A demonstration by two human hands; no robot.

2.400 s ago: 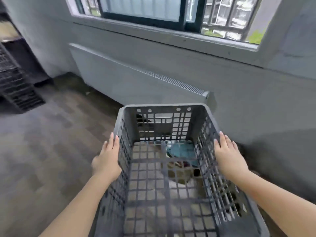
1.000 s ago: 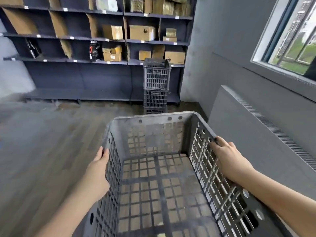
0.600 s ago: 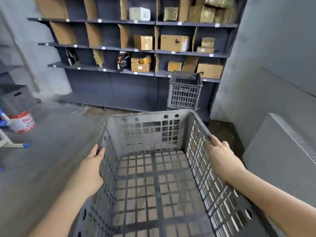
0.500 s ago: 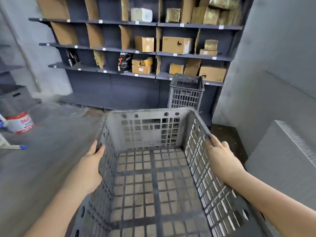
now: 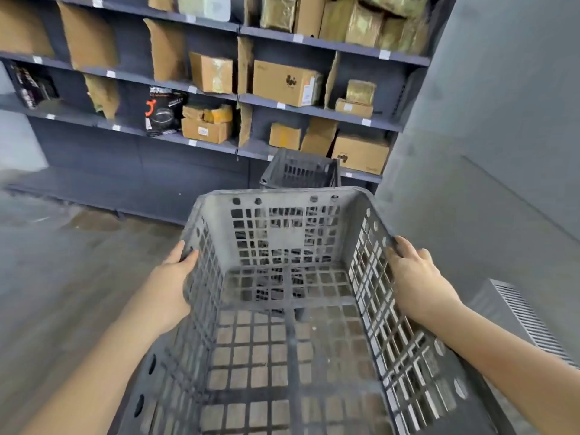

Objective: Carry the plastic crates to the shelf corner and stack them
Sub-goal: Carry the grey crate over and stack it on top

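Note:
I hold an empty grey plastic crate [image 5: 282, 208] with lattice walls in front of me, above the floor. My left hand [image 5: 171, 284] grips its left wall near the rim, and my right hand [image 5: 414, 274] grips its right wall. Beyond the crate's far rim the top of a dark crate stack [image 5: 298, 169] shows at the foot of the shelf, near the corner with the grey wall. The lower part of that stack is hidden behind the crate I carry.
A dark shelf unit [image 5: 314, 109] with several cardboard boxes fills the back. A grey wall [image 5: 502, 120] runs along the right, with a low radiator cover [image 5: 518, 315] beside my right arm. Wooden floor [image 5: 62, 277] spreads to the left.
I have turned from the window wall toward the shelf and walked closer. The shelf and the crate stack now look larger and nearer. Both hands keep their grip on the crate.

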